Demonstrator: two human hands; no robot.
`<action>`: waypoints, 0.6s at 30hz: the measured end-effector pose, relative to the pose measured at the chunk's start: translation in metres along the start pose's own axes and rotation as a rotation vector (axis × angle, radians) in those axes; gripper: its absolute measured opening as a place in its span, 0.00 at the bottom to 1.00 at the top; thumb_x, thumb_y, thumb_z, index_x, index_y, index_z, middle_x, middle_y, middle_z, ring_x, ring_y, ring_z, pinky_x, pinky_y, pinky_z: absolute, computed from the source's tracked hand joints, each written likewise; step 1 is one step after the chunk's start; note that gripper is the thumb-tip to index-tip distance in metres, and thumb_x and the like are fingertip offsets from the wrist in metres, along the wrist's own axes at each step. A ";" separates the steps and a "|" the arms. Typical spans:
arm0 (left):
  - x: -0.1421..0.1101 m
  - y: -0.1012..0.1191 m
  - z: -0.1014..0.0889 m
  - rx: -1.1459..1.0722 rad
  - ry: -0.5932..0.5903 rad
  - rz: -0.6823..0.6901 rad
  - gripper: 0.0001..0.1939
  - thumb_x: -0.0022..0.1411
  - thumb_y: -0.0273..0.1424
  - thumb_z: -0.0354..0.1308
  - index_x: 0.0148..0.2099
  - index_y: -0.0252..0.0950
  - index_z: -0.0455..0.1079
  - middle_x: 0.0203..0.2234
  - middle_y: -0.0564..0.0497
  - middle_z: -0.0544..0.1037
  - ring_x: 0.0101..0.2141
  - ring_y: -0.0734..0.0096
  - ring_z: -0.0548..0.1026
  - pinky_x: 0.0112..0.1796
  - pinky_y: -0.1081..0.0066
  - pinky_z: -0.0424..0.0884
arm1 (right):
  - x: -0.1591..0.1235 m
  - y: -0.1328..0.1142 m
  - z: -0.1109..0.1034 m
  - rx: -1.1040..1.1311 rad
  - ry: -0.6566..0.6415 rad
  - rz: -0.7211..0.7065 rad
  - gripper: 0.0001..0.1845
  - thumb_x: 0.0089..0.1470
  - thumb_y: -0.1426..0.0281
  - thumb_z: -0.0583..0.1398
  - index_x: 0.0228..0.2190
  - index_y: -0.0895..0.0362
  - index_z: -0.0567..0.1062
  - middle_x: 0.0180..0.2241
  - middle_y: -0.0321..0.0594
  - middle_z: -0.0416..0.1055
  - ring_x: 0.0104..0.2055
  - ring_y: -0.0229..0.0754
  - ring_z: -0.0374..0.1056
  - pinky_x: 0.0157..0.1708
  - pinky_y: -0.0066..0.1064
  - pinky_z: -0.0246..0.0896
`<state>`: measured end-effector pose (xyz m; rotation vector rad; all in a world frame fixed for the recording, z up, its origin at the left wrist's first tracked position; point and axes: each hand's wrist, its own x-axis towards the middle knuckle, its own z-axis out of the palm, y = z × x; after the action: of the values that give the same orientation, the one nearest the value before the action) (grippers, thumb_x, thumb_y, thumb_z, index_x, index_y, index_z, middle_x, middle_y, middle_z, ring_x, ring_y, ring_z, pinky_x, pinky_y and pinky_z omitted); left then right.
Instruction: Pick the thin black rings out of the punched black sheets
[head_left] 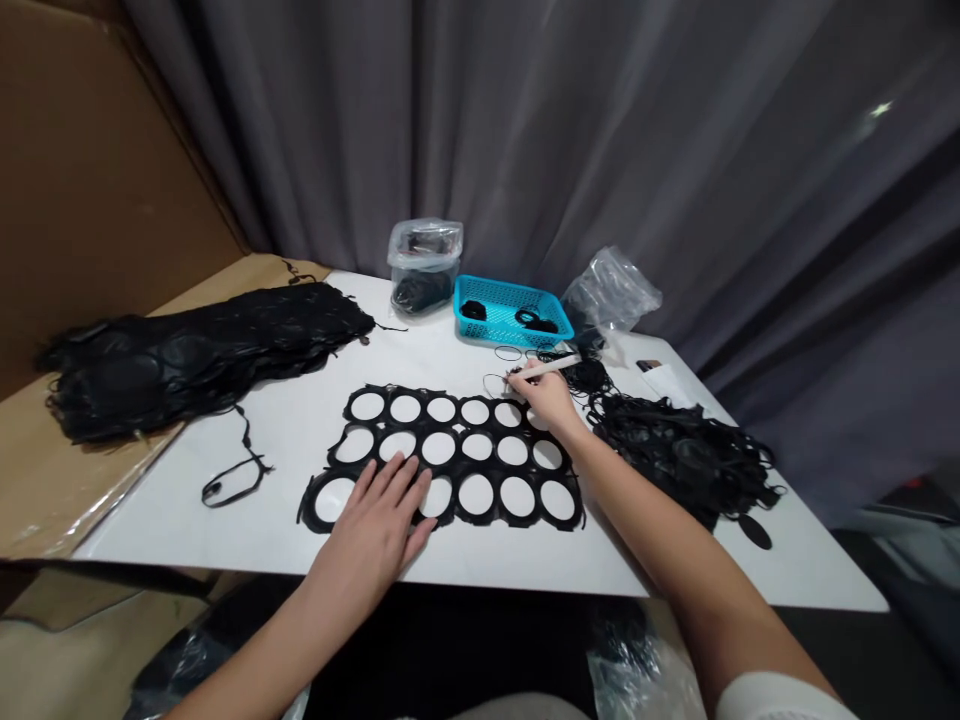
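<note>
A black sheet with rows of round holes (458,424) lies flat on the white table (465,560). My left hand (379,515) rests on its front left part, fingers stretched out and covering some holes. Beyond the sheet's far right corner, my right hand (549,393) is closed around a pale, pen-like stick (556,366). Its tip points down beside a thin black ring (493,384) on the table. Another thin ring (508,353) lies a little farther back. A tangle of black rings (589,375) sits just right of my right hand.
A blue basket (514,335) with black pieces stands at the back, beside a clear plastic tub (424,270) and a crumpled plastic bag (611,290). Stacked black sheets (217,345) lie left, black scraps (682,455) right. A black loop (236,490) lies front left.
</note>
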<state>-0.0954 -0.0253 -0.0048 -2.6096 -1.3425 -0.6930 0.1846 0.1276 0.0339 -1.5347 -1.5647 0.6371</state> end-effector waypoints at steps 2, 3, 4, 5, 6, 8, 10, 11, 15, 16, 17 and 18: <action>0.010 0.006 -0.004 -0.037 0.008 0.024 0.20 0.72 0.35 0.49 0.58 0.31 0.69 0.58 0.35 0.73 0.60 0.48 0.69 0.60 0.46 0.63 | -0.017 0.008 -0.014 0.286 -0.050 0.166 0.18 0.44 0.61 0.66 0.20 0.53 0.62 0.23 0.34 0.70 0.28 0.41 0.65 0.25 0.29 0.52; 0.017 0.012 -0.004 -0.070 0.002 0.053 0.20 0.72 0.34 0.49 0.60 0.31 0.68 0.59 0.35 0.71 0.61 0.49 0.68 0.61 0.48 0.63 | -0.026 0.011 -0.021 0.414 -0.070 0.240 0.20 0.42 0.61 0.68 0.21 0.53 0.62 0.24 0.35 0.72 0.29 0.40 0.67 0.23 0.27 0.52; 0.023 0.018 -0.003 -0.108 -0.013 0.094 0.20 0.72 0.34 0.49 0.61 0.31 0.67 0.61 0.36 0.70 0.62 0.51 0.67 0.61 0.50 0.63 | -0.033 0.013 -0.028 0.523 -0.084 0.302 0.21 0.40 0.62 0.70 0.21 0.54 0.63 0.26 0.36 0.74 0.30 0.40 0.69 0.21 0.25 0.52; 0.029 0.026 0.000 -0.149 -0.037 0.142 0.21 0.72 0.33 0.50 0.62 0.32 0.66 0.61 0.37 0.70 0.63 0.52 0.66 0.62 0.51 0.64 | -0.039 0.014 -0.034 0.609 -0.089 0.353 0.21 0.39 0.63 0.71 0.22 0.54 0.63 0.28 0.38 0.76 0.30 0.39 0.70 0.19 0.23 0.52; 0.034 0.035 0.004 -0.188 -0.070 0.188 0.21 0.71 0.33 0.51 0.62 0.32 0.65 0.61 0.38 0.70 0.63 0.53 0.65 0.62 0.52 0.64 | -0.044 0.015 -0.041 0.676 -0.085 0.398 0.21 0.38 0.65 0.72 0.22 0.55 0.64 0.29 0.39 0.77 0.31 0.39 0.72 0.18 0.21 0.52; 0.043 0.053 0.012 -0.251 -0.149 0.256 0.21 0.69 0.33 0.55 0.62 0.33 0.66 0.61 0.37 0.70 0.63 0.52 0.65 0.61 0.52 0.64 | -0.049 0.017 -0.053 0.793 -0.066 0.464 0.19 0.38 0.69 0.73 0.25 0.55 0.68 0.31 0.40 0.79 0.31 0.39 0.74 0.14 0.19 0.52; 0.048 0.071 0.018 -0.303 -0.224 0.293 0.22 0.67 0.33 0.58 0.61 0.33 0.67 0.61 0.36 0.69 0.63 0.50 0.65 0.61 0.52 0.65 | -0.051 0.020 -0.064 0.923 -0.085 0.503 0.15 0.41 0.72 0.72 0.29 0.57 0.72 0.32 0.41 0.80 0.31 0.38 0.75 0.11 0.16 0.54; 0.050 0.078 0.020 -0.329 -0.260 0.306 0.23 0.66 0.32 0.60 0.61 0.33 0.67 0.62 0.36 0.68 0.63 0.50 0.65 0.61 0.52 0.65 | -0.051 0.022 -0.069 0.995 -0.114 0.523 0.13 0.44 0.74 0.70 0.31 0.57 0.73 0.33 0.42 0.80 0.30 0.36 0.75 0.11 0.15 0.55; 0.054 0.102 0.015 -0.433 -0.381 0.330 0.29 0.64 0.34 0.63 0.65 0.35 0.63 0.66 0.34 0.62 0.66 0.46 0.59 0.61 0.49 0.65 | -0.050 0.029 -0.083 1.257 -0.184 0.673 0.09 0.53 0.79 0.64 0.38 0.59 0.74 0.34 0.41 0.80 0.22 0.30 0.72 0.12 0.12 0.63; 0.055 0.106 0.012 -0.456 -0.403 0.331 0.31 0.64 0.35 0.63 0.66 0.36 0.62 0.67 0.35 0.61 0.67 0.44 0.57 0.61 0.48 0.64 | -0.050 0.030 -0.085 1.310 -0.161 0.709 0.10 0.54 0.80 0.63 0.39 0.59 0.73 0.35 0.41 0.80 0.22 0.30 0.73 0.13 0.12 0.66; 0.057 0.110 0.010 -0.476 -0.423 0.334 0.31 0.64 0.36 0.63 0.67 0.37 0.61 0.67 0.37 0.61 0.67 0.43 0.54 0.61 0.46 0.64 | -0.050 0.030 -0.087 1.360 -0.125 0.732 0.11 0.55 0.81 0.62 0.40 0.58 0.72 0.35 0.41 0.81 0.24 0.31 0.74 0.15 0.13 0.68; 0.058 0.113 0.008 -0.493 -0.442 0.339 0.31 0.65 0.36 0.62 0.67 0.38 0.60 0.67 0.39 0.61 0.68 0.43 0.53 0.61 0.44 0.63 | -0.051 0.029 -0.088 1.408 -0.087 0.742 0.12 0.56 0.81 0.61 0.41 0.58 0.71 0.36 0.41 0.80 0.27 0.32 0.76 0.18 0.13 0.71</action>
<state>0.0264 -0.0474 0.0252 -3.4307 -0.8348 -0.4504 0.2683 0.0649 0.0454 -0.8493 -0.2068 1.7231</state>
